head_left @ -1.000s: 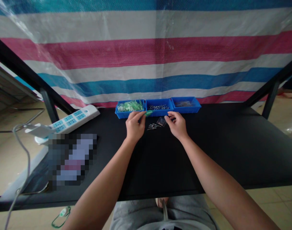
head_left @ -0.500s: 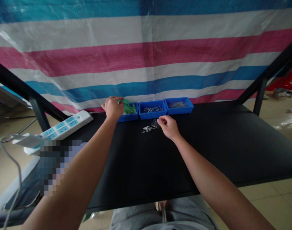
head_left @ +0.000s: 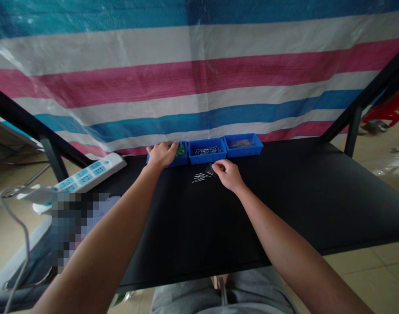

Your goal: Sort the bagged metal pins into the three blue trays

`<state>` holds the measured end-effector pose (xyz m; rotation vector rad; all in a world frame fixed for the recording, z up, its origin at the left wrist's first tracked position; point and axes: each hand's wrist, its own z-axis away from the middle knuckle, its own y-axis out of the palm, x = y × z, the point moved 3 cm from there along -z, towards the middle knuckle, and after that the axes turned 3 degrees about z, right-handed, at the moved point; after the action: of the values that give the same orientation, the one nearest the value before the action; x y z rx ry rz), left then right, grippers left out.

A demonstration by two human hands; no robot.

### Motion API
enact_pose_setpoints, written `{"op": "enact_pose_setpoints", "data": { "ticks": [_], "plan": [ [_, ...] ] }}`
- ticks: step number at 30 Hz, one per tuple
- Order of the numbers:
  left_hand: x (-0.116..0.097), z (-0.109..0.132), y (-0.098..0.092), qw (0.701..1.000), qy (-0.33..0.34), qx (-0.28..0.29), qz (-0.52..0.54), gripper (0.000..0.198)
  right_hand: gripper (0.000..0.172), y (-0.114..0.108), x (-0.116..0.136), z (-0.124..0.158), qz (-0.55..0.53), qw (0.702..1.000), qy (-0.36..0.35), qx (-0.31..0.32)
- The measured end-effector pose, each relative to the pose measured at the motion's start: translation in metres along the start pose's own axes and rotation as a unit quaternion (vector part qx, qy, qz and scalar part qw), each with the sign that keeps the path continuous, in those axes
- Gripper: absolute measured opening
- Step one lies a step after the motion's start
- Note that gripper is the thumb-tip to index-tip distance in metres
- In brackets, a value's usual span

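My left hand (head_left: 161, 155) lies over the left blue bin (head_left: 181, 160), its fingers curled on the green pieces (head_left: 180, 150) inside, most of which it hides. My right hand (head_left: 228, 173) rests on the black table (head_left: 219, 226) with its fingers pinched on a small clear bag (head_left: 209, 169). A few loose metal pins (head_left: 199, 177) lie on the table just left of that hand. The middle blue bin (head_left: 207, 151) holds more metal pins, and the right blue bin (head_left: 243, 145) holds small clear items.
A white and blue power strip (head_left: 84, 174) lies at the table's left with a grey cable (head_left: 9, 218) hanging off. A blurred patch covers something left of my arm. A striped tarp (head_left: 199, 78) hangs behind the bins. Black frame posts stand at both sides.
My left hand left the table centre with a green piece and reached back to the left bin, settling down on it. My right hand stayed by the clear bag.
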<state>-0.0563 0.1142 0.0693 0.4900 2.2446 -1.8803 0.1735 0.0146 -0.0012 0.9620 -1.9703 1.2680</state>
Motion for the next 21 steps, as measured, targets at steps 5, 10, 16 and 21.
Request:
{"op": "enact_pose_setpoints", "data": {
  "ticks": [5,10,16,21],
  "plan": [
    [0.001,-0.005,0.003,0.999,0.011,0.031,-0.021,0.056,0.025,0.001,-0.002,-0.001,-0.002,1.0,-0.006,-0.001],
    [-0.009,0.009,0.001,0.992,0.051,-0.114,0.014,0.041,0.026,-0.001,-0.001,-0.001,-0.014,1.0,-0.008,-0.024],
    [-0.04,0.053,0.008,0.961,0.113,-0.224,0.118,0.03,0.02,-0.001,-0.004,-0.002,0.04,0.998,-0.022,-0.039],
    [-0.054,0.074,0.038,0.953,0.208,-0.088,0.199,0.022,0.026,0.001,-0.003,0.001,0.145,0.988,-0.06,-0.01]
  ]
}}
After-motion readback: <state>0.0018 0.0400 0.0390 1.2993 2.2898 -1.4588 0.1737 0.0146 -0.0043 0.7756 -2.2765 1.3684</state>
